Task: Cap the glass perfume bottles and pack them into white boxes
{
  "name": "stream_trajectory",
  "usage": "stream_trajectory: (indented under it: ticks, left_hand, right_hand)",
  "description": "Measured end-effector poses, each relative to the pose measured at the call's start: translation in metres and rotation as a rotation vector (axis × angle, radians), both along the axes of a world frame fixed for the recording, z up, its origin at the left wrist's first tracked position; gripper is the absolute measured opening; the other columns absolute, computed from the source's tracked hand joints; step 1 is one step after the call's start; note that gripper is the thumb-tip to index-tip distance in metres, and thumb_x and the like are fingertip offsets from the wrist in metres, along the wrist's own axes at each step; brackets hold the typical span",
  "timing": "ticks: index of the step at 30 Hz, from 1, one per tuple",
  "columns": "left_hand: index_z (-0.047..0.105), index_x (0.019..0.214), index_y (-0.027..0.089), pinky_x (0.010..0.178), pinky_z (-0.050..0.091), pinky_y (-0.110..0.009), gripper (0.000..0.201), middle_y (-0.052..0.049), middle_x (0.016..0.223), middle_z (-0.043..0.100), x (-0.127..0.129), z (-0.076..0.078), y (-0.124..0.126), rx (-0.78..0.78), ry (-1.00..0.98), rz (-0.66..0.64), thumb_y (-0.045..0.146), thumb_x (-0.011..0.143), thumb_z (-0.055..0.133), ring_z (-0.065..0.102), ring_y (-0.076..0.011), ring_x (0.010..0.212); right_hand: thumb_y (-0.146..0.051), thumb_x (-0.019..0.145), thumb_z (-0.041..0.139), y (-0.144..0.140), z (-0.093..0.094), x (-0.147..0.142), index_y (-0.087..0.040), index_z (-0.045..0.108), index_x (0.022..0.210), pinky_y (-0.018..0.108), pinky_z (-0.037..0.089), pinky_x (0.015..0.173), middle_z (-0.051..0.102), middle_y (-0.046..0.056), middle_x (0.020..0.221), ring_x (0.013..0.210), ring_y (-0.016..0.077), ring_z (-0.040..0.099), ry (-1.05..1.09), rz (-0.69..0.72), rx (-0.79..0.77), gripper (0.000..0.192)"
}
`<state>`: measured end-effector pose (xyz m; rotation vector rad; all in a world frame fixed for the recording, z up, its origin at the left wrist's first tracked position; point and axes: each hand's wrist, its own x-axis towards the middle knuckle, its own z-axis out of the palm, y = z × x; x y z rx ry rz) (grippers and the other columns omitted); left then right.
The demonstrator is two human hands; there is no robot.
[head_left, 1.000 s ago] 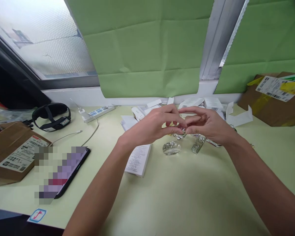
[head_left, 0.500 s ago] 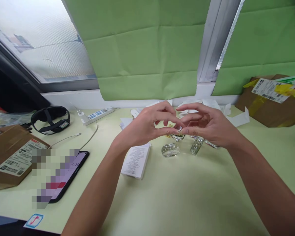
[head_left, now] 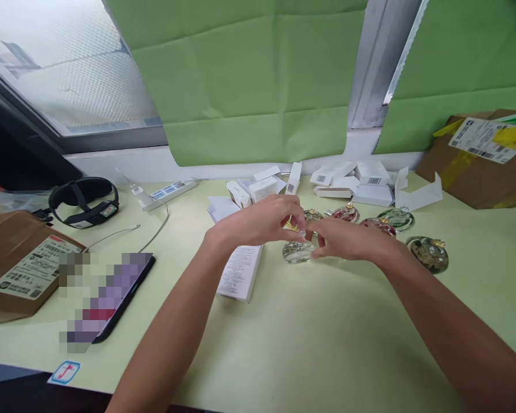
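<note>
On the table lies a round, flattened clear glass bottle (head_left: 297, 253), probably a perfume bottle. Just above its top, my left hand (head_left: 275, 222) pinches a small clear cap-like piece (head_left: 302, 233). My right hand (head_left: 341, 236) is at the bottle's right side, thumb against its edge and index finger by the cap-like piece; its other fingers are hidden. Behind my hands lie more ornate glass bottles, among them a reddish one (head_left: 346, 212), a greenish one (head_left: 398, 218) and a dark one with a gold top (head_left: 427, 254).
A printed white box (head_left: 239, 274) lies left of the bottle. Small white cartons (head_left: 372, 172) are heaped along the window wall. To the left are a phone (head_left: 124, 298), a power strip (head_left: 169, 194), a black headband (head_left: 86, 203) and a cardboard box (head_left: 30, 267); another carton (head_left: 477, 160) stands right.
Both hands have come down and slightly towards me, from above the table to the clear bottle. The view has shifted, and more bottles and cartons now show behind my right hand.
</note>
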<state>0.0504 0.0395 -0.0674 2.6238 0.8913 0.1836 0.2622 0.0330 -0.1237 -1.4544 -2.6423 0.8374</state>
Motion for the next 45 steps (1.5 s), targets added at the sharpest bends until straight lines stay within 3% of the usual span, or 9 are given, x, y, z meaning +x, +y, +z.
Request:
stream_trajectory:
  ticks: [15, 22, 26, 29, 32, 35, 38, 42, 45]
  left_hand:
    - [0.068, 0.089, 0.019, 0.061, 0.036, -0.026, 0.018, -0.002, 0.088, 0.063, 0.003, -0.024, 0.017, -0.154, 0.026, 0.052, 0.036, 0.084, 0.066, 0.055, -0.0141, 0.077]
    - [0.068, 0.085, 0.018, 0.062, 0.038, -0.026, 0.022, -0.003, 0.087, 0.063, 0.006, -0.024, 0.016, -0.139, 0.072, 0.058, 0.039, 0.083, 0.066, 0.054, -0.0145, 0.075]
    - [0.065, 0.084, 0.017, 0.062, 0.038, -0.026, 0.022, -0.003, 0.086, 0.062, 0.007, -0.024, 0.016, -0.116, 0.090, 0.058, 0.039, 0.083, 0.067, 0.053, -0.0149, 0.076]
    - [0.064, 0.084, 0.017, 0.064, 0.038, -0.027, 0.021, -0.003, 0.087, 0.062, 0.008, -0.024, 0.015, -0.087, 0.111, 0.071, 0.038, 0.083, 0.066, 0.053, -0.0152, 0.077]
    - [0.065, 0.086, 0.017, 0.064, 0.037, -0.026, 0.022, -0.004, 0.088, 0.062, 0.009, -0.024, 0.014, -0.076, 0.135, 0.081, 0.039, 0.084, 0.066, 0.053, -0.0155, 0.077]
    - [0.068, 0.090, 0.018, 0.066, 0.038, -0.026, 0.023, -0.004, 0.092, 0.063, 0.006, -0.021, 0.014, -0.081, 0.142, 0.071, 0.041, 0.084, 0.067, 0.055, -0.0163, 0.082]
    - [0.071, 0.098, 0.020, 0.071, 0.039, -0.026, 0.022, -0.004, 0.099, 0.063, 0.000, -0.016, 0.013, -0.047, 0.105, 0.031, 0.039, 0.089, 0.063, 0.057, -0.0159, 0.086]
    - [0.074, 0.102, 0.023, 0.077, 0.041, -0.027, 0.026, -0.004, 0.099, 0.062, -0.004, -0.009, 0.011, 0.025, 0.047, -0.027, 0.031, 0.098, 0.049, 0.056, -0.0138, 0.082]
    - [0.076, 0.098, 0.023, 0.075, 0.041, -0.026, 0.023, -0.003, 0.094, 0.063, -0.002, -0.010, 0.011, 0.015, 0.033, -0.037, 0.025, 0.096, 0.053, 0.056, -0.0130, 0.079]
  right_hand:
    - [-0.041, 0.074, 0.070, 0.002, -0.005, 0.001, -0.027, 0.043, 0.111, 0.028, 0.041, 0.052, 0.068, 0.006, 0.111, 0.078, 0.0222, 0.066, 0.073, -0.062, -0.063, 0.048]
    - [-0.048, 0.085, 0.060, -0.017, 0.019, 0.025, -0.038, 0.039, 0.141, 0.036, 0.048, 0.076, 0.065, 0.006, 0.128, 0.098, 0.0278, 0.067, 0.049, -0.003, 0.037, 0.061]
    - [-0.046, 0.094, 0.047, -0.031, 0.008, 0.036, -0.044, 0.032, 0.151, 0.044, 0.046, 0.092, 0.050, 0.003, 0.150, 0.123, 0.0330, 0.056, 0.017, 0.098, 0.094, 0.058]
    - [-0.040, 0.099, 0.039, -0.036, -0.004, 0.035, -0.044, 0.023, 0.155, 0.048, 0.040, 0.103, 0.040, 0.002, 0.157, 0.136, 0.0307, 0.044, 0.023, 0.148, 0.110, 0.058]
    - [-0.033, 0.100, 0.036, -0.038, -0.008, 0.031, -0.043, 0.023, 0.155, 0.046, 0.043, 0.098, 0.049, 0.006, 0.143, 0.126, 0.0281, 0.049, 0.004, 0.152, 0.141, 0.058]
    - [-0.028, 0.100, 0.035, -0.037, -0.006, 0.028, -0.047, 0.025, 0.154, 0.038, 0.048, 0.077, 0.054, 0.010, 0.120, 0.101, 0.0257, 0.055, -0.056, 0.153, 0.244, 0.059]
    - [-0.021, 0.098, 0.036, -0.034, -0.005, 0.028, -0.050, 0.026, 0.153, 0.032, 0.043, 0.066, 0.051, 0.008, 0.104, 0.081, 0.0208, 0.052, -0.086, 0.172, 0.334, 0.063]
    - [-0.013, 0.093, 0.040, -0.031, -0.005, 0.030, -0.052, 0.030, 0.151, 0.026, 0.032, 0.057, 0.046, 0.004, 0.092, 0.070, 0.0173, 0.045, -0.148, 0.201, 0.425, 0.071]
    - [-0.006, 0.086, 0.043, -0.028, -0.006, 0.031, -0.055, 0.033, 0.148, 0.024, 0.021, 0.052, 0.044, 0.003, 0.089, 0.065, 0.0152, 0.040, -0.211, 0.197, 0.471, 0.079]
